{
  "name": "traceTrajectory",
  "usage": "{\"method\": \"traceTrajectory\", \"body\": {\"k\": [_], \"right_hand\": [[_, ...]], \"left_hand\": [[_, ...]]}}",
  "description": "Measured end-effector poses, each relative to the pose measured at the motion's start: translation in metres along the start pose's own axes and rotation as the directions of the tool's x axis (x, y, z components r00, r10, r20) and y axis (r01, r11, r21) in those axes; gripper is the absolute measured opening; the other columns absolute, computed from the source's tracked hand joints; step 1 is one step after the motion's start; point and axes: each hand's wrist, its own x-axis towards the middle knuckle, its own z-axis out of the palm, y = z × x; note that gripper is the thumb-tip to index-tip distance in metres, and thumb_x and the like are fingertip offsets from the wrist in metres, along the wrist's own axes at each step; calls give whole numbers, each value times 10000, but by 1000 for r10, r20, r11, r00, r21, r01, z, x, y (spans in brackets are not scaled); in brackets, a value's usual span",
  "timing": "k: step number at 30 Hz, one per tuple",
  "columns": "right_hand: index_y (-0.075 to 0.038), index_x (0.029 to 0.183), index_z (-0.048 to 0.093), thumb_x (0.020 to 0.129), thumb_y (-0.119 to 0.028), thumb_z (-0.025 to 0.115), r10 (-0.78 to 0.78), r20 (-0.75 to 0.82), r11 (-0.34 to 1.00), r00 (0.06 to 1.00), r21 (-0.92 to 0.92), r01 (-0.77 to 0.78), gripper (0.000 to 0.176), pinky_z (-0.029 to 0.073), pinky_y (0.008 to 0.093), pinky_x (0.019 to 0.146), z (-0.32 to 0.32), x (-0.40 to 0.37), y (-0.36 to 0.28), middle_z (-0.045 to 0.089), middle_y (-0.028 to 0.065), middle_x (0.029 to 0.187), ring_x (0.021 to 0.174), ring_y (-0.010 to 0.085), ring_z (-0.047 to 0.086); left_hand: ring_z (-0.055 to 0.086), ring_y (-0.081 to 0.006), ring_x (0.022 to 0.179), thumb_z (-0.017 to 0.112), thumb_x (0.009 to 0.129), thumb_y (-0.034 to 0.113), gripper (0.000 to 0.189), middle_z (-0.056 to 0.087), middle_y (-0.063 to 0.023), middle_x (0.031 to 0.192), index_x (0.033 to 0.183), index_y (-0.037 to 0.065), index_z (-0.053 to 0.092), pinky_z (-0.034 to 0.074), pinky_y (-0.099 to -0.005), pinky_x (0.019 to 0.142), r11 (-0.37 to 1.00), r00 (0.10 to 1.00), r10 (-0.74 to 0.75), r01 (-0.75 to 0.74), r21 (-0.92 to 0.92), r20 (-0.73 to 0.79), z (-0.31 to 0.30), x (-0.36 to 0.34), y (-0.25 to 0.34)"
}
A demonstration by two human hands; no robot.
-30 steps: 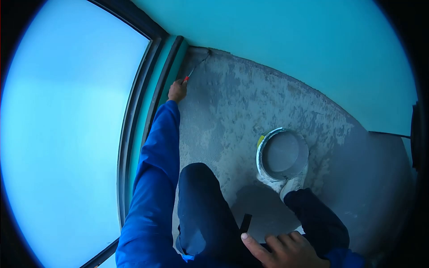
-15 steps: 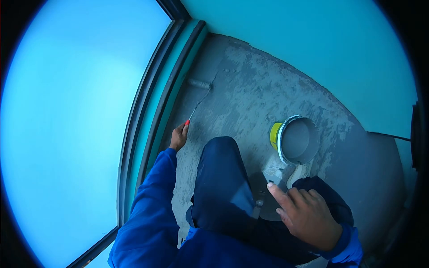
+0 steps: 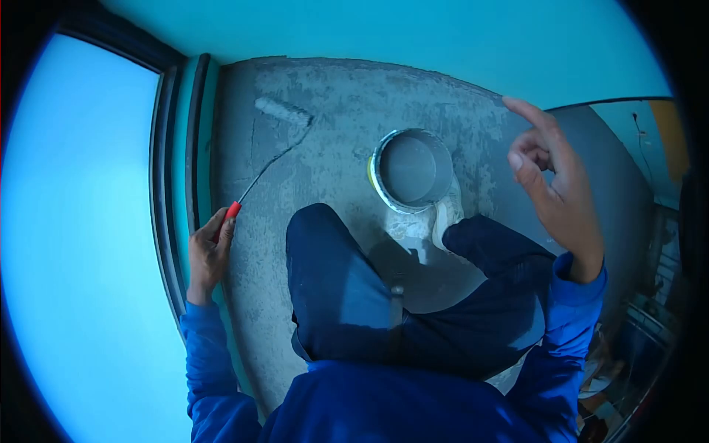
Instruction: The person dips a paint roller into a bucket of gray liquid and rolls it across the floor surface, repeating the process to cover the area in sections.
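My left hand (image 3: 210, 255) is wrapped round the red handle of a paint roller (image 3: 233, 210). A bent wire leads from the handle to a pale, shaggy roller sleeve (image 3: 283, 111), which is over the floor near the left corner. My right hand (image 3: 550, 177) is raised at the right, empty, with the index finger stretched out and the other fingers curled. Between the hands stands a round bucket (image 3: 378, 193) with a yellow patch on its side and grey paint (image 3: 408, 170) inside.
Grey, patchily coated floor (image 3: 332, 177) spreads before my bent legs (image 3: 347, 295). A shoe (image 3: 445, 218) rests beside the bucket. A turquoise wall (image 3: 413, 37) borders the far side, and a dark-framed bright pane (image 3: 88, 221) the left. Jumbled items (image 3: 602, 376) lie at lower right.
My view has turned, so the bucket appears further left. The roller sleeve looks raised from the floor. My right hand has risen from beside my leg to the upper right, finger still extended.
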Motion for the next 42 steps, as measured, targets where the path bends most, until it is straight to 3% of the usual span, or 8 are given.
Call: {"method": "traceTrajectory", "body": {"k": [6, 12, 19, 24, 27, 31, 38, 42], "right_hand": [[-105, 1358, 514, 935, -187, 615, 29, -80, 998, 996, 55, -25, 442, 395, 245, 572, -9, -9, 40, 530, 36, 836, 636, 82, 461], [-96, 1393, 486, 936, -166, 615, 45, -14, 994, 999, 99, -44, 481, 394, 223, 603, -9, -12, 28, 502, 14, 854, 662, 64, 463], [-102, 1407, 475, 932, -169, 620, 47, 58, 996, 997, 76, -52, 501, 386, 216, 600, -3, -15, 33, 493, 14, 885, 658, 54, 463], [-106, 1378, 481, 915, -165, 614, -33, 37, 998, 999, 57, 31, 485, 433, 313, 544, 3, -12, 30, 569, 79, 818, 576, 158, 547], [-112, 1383, 479, 909, -159, 619, -34, 36, 998, 999, 57, 32, 496, 434, 310, 545, 2, -13, 26, 570, 80, 822, 580, 158, 547], [-103, 1410, 469, 931, -196, 612, 31, 73, 997, 997, 73, -36, 508, 372, 224, 578, 0, -20, 26, 490, 19, 875, 613, 56, 460], [-108, 1423, 459, 911, -139, 599, 33, 54, 997, 998, 74, -37, 532, 374, 232, 570, 2, -24, 22, 492, 15, 879, 625, 57, 457], [-113, 1410, 474, 896, -123, 613, 50, 57, 992, 997, 115, -56, 533, 393, 248, 562, 11, -24, 9, 511, 32, 878, 618, 69, 471]], "left_hand": [[618, -259, 569, 666, 915, 220, 276, 684, -149, 735, 1098, 17, 702, 486, -353, 550, 777, 778, 549, -609, 157, 305, -7, 43, 117], [640, -336, 604, 639, 911, 246, 196, 669, -147, 697, 893, 76, 735, 512, -393, 571, 505, 572, 590, -812, 292, 570, 71, 79, 173], [674, -358, 701, 637, 880, 315, 265, 672, -157, 715, 812, 68, 705, 539, -440, 624, 446, 568, 502, -816, 367, 652, 145, 102, 176], [705, -339, 793, 639, 843, 229, 187, 706, -174, 803, 821, 61, 719, 565, -435, 685, 415, 576, 391, -807, 421, 718, 168, 115, 184], [672, -367, 726, 614, 895, 334, 299, 675, -167, 740, 834, 50, 687, 538, -450, 643, 395, 555, 326, -815, 424, 765, 169, 114, 179], [659, -361, 710, 599, 917, 322, 270, 677, -149, 766, 907, 65, 680, 520, -452, 617, 474, 586, 469, -798, 371, 661, 140, 93, 153], [650, -337, 670, 586, 940, 342, 257, 668, -119, 760, 940, 98, 664, 510, -454, 583, 591, 635, 590, -761, 269, 499, 81, 64, 116], [651, -331, 678, 645, 906, 351, 273, 684, -108, 796, 1010, 105, 700, 511, -429, 582, 724, 742, 591, -661, 196, 318, 52, 41, 83]]}}
